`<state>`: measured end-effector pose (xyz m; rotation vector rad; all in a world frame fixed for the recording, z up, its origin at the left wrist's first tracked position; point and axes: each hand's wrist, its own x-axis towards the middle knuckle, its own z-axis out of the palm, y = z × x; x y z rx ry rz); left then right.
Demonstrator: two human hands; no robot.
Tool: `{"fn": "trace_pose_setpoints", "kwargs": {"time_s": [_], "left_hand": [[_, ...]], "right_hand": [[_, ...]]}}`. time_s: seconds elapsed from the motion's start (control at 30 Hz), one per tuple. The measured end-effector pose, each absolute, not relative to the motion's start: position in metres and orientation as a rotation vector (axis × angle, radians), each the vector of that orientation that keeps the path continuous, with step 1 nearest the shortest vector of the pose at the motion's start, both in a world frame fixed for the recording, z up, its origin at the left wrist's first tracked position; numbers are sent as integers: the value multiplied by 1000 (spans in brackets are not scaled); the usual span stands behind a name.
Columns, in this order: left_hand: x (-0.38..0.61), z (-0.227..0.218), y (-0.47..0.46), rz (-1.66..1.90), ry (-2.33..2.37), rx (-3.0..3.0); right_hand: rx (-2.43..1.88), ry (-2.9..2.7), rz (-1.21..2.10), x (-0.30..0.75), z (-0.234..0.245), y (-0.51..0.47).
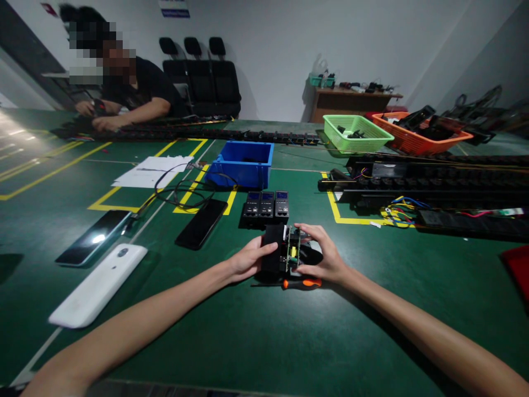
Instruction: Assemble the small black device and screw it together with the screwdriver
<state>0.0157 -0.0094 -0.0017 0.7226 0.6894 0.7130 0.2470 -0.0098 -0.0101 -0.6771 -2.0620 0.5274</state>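
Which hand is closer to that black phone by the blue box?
Left. The left hand is to the right of the black phone; the right hand is farther right, beyond the black case.

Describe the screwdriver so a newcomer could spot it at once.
On the green table, find the left hand and right hand holding a black casing and circuit board. Just below them in the picture lies the screwdriver, set apart by its orange-and-black handle.
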Motion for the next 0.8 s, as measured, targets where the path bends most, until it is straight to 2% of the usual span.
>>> {"fn": "trace_pose_setpoints", "kwargs": {"time_s": [0.8], "left_hand": [[14, -8, -9, 714, 652, 754]], "right_hand": [[-697, -2098, 540, 246, -11, -10]]}}
